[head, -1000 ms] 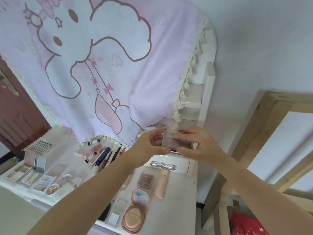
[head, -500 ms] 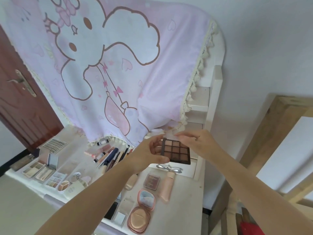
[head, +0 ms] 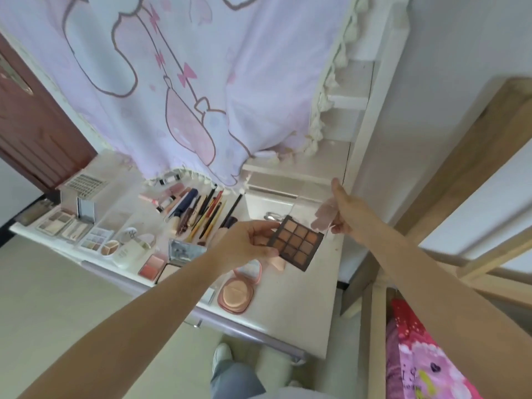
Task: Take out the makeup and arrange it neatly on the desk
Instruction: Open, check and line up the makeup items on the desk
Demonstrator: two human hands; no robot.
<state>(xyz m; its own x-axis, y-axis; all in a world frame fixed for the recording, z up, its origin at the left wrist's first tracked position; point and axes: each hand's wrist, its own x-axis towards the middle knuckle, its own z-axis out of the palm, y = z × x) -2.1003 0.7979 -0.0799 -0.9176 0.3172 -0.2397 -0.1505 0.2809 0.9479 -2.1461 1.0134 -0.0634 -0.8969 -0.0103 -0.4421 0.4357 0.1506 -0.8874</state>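
Note:
My left hand [head: 244,240] grips a dark eyeshadow palette [head: 296,243] of brown and tan pans by its left edge, above the right part of the white desk [head: 302,300]. Just to its right, my right hand [head: 349,216] pinches a thin translucent pinkish cover [head: 324,216], held apart from the palette. Laid out on the desk are a row of pencils and brushes [head: 201,211], an open pink compact [head: 237,292], a blush [head: 151,266] and several pale palettes [head: 66,226] at the left.
A small white drawer unit [head: 282,191] stands at the desk's back, behind the palette. A pink cartoon cloth [head: 201,82] hangs over the mirror. A wooden frame [head: 475,168] and pink patterned fabric [head: 417,361] are at the right, a brown door [head: 34,125] at the left.
My right hand took the translucent cover off the palette and drew it away to the right. My left hand lowered the uncovered palette toward the desk. The view tilted down.

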